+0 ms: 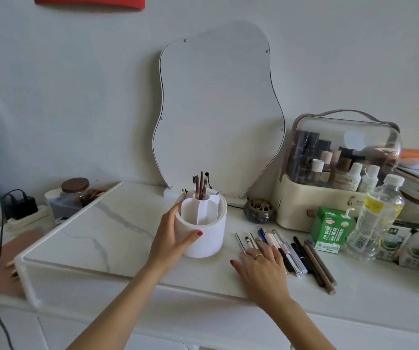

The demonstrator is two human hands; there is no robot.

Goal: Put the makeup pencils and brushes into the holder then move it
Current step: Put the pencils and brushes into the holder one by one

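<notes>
- Several large fixtures stand beyond both hands and out of the work: a wavy-edged frosted mirror panel (218, 107) leaning on the wall, and to its right a cream cosmetics case with a clear domed lid (340, 170).
- Under both hands lies the white marble-veined tabletop (97, 231), giving a flat place where loose items can lie in a row.
- Round white plastic holder with inner dividers (203, 223): it stands upright in the curl of the left hand (170, 238), whose fingers (193, 234) are spread and wrapped about its near side, thumb in front. This looks like a steadying grip, so it won't tip while being filled. A few thin brushes and pencils (201, 188) already stand in its centre tube.
- Right hand (261, 269): palm down, fingers (269, 248) loosely apart and resting on the near ends of the row, gripping nothing yet, probably about to gather some.
- Row of slim loose makeup pencils and brushes, black, white, pink and brown (302, 256): lying side by side just right of the holder, running out from beneath the right fingers, so most of the filling remains.
</notes>
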